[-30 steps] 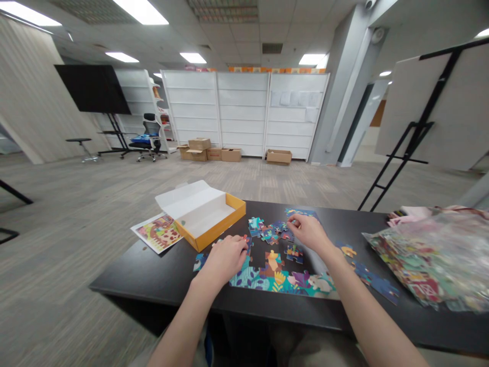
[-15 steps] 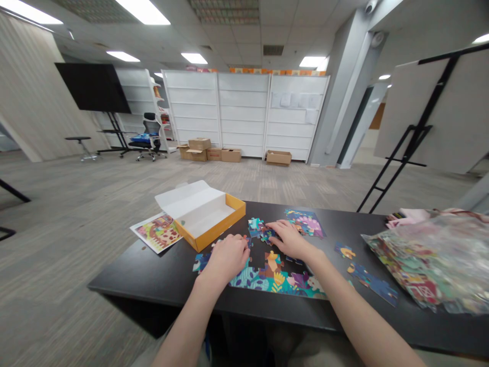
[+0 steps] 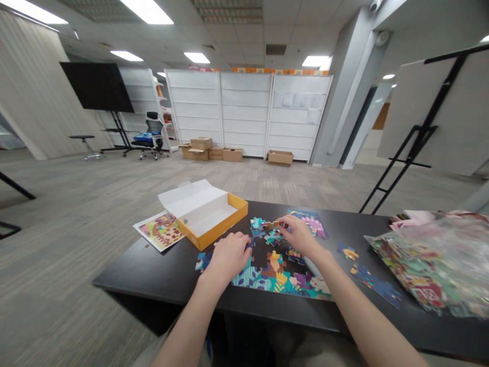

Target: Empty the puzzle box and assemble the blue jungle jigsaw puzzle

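Note:
My right hand (image 3: 298,234) pinches a puzzle piece (image 3: 272,224) tilted up off the table, its brown edge showing. Beside and below it lie loose teal pieces (image 3: 273,236) and a small teal cluster (image 3: 257,224). My left hand (image 3: 231,256) rests palm down with slightly bent fingers over the left part of the puzzle, touching pieces there; its fingertips are partly hidden. Along the near side runs a joined strip of colourful puzzle (image 3: 280,282), with a brown animal piece (image 3: 275,262) standing above it. A separate piece (image 3: 295,255) lies under my right wrist.
An open yellow box (image 3: 221,223) and a farm picture sheet (image 3: 160,231) sit at the left of the black table (image 3: 153,278). Behind my right hand is a puzzle picture (image 3: 315,223). To the right are joined blue pieces (image 3: 376,285) and a plastic bag of pieces (image 3: 431,260).
My right hand has lifted and tilted a puzzle piece from the cluster, fingers now pinched on it. My left hand stays in place. The view has shifted slightly.

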Tool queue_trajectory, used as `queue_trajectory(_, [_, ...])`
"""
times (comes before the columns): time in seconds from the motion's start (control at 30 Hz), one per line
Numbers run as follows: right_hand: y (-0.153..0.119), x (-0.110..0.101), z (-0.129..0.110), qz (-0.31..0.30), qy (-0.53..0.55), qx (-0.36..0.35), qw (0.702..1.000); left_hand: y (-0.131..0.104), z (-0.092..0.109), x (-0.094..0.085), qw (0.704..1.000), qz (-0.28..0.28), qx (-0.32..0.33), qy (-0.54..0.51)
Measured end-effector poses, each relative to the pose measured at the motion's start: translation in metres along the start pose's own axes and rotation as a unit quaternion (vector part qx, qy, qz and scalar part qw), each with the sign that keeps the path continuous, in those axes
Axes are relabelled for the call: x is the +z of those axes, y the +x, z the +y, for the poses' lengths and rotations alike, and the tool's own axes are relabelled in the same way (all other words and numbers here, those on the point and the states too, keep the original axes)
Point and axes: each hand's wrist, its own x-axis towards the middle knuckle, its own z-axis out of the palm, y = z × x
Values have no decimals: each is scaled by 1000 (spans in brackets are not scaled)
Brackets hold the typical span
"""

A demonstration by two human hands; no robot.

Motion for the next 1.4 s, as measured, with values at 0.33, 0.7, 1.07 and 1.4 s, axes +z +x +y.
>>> queue_trajectory(0.33, [-6, 2, -30, -57, 112, -61, 990, 8, 13, 5, 987, 115, 15, -115])
queue_trajectory(0.7, [-12, -4, -13, -121, -74, -4, 990, -16, -27, -23, 987, 145, -28, 56])
queue_trajectory(1.07, [-13, -7, -15, -154, -45, 10, 987, -49, -64, -23, 994, -9, 88, 62])
queue_trajectory(1.4, [-14, -4, -12, -148, -53, 32, 987, -58, -68, -27, 995, -72, 41, 49])
